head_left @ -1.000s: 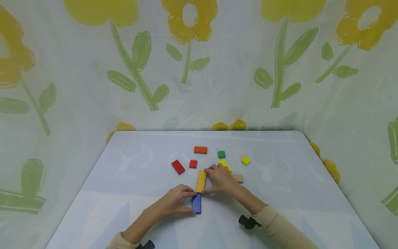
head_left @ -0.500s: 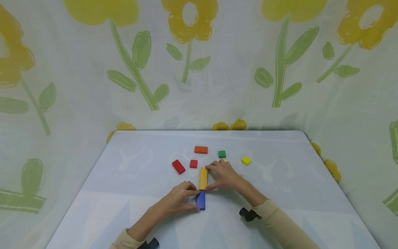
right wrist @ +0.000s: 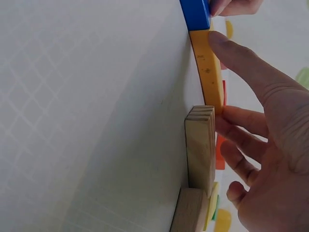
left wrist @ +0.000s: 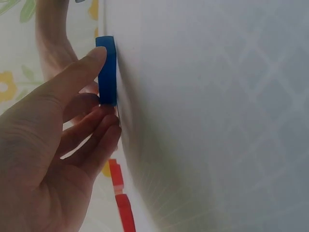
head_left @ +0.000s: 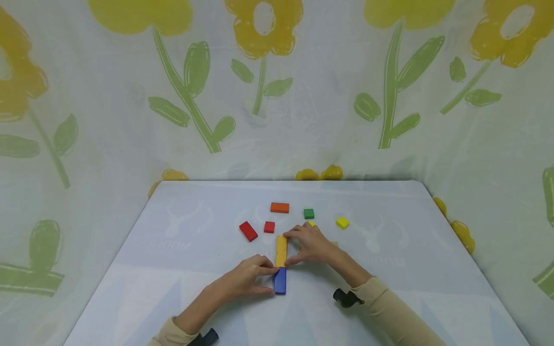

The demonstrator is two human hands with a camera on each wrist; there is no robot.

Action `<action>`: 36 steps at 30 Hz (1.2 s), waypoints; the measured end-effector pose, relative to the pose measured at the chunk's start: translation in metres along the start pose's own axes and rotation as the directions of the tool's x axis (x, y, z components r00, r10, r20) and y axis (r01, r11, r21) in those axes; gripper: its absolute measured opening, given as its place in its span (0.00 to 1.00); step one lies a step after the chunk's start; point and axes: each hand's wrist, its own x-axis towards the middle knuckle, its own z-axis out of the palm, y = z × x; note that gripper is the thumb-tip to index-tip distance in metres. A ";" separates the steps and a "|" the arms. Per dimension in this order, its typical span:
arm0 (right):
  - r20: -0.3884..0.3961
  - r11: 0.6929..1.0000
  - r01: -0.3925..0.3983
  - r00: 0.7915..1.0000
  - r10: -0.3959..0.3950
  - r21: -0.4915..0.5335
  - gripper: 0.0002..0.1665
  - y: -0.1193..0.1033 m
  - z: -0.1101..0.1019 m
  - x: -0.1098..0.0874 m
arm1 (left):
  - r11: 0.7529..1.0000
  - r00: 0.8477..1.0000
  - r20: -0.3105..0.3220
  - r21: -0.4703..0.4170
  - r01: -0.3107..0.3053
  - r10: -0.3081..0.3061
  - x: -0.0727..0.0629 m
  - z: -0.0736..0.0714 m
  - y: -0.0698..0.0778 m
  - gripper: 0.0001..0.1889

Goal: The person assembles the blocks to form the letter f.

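On the white table (head_left: 195, 288), a blue rectangular block (head_left: 280, 282) and an orange-yellow rectangular block (head_left: 281, 251) lie end to end in a line, touching. My left hand (head_left: 244, 278) holds the blue block from the left by its ends; in the left wrist view its thumb lies on the block's near end. From the right, my right hand (head_left: 310, 246) grips the orange-yellow block, thumb at the end beside the blue one and fingertips at the far end, as the right wrist view shows. Small dark marks dot that block's side.
Beyond the hands lie a red block (head_left: 248, 231), a small red block (head_left: 269, 227), an orange block (head_left: 280, 207), a green block (head_left: 308, 213) and a yellow block (head_left: 342, 222). Plain wooden blocks (right wrist: 200, 150) stand beside my right fingers, mostly hidden in the head view.
Both blocks have shifted slightly right with my hands, then back a little toward me in the last half second. Formerly slanted, the orange-yellow block now lines up straighter with the blue one.
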 end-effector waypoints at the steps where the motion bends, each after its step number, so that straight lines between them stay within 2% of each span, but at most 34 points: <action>1: 0.003 1.000 0.001 1.000 -0.001 0.002 0.47 0.000 0.000 0.000 | 1.000 1.000 0.004 0.002 -0.001 0.001 0.000 0.000 0.000 0.28; 24: -0.012 1.000 0.000 1.000 0.000 0.001 0.48 -0.006 0.002 -0.006 | 0.999 1.000 0.025 0.032 -0.019 0.018 -0.002 -0.003 0.004 0.27; 36: -0.024 1.000 0.017 1.000 -0.017 -0.001 0.47 -0.005 0.003 -0.008 | 0.997 0.998 -0.008 0.058 -0.058 0.059 -0.003 -0.002 0.002 0.27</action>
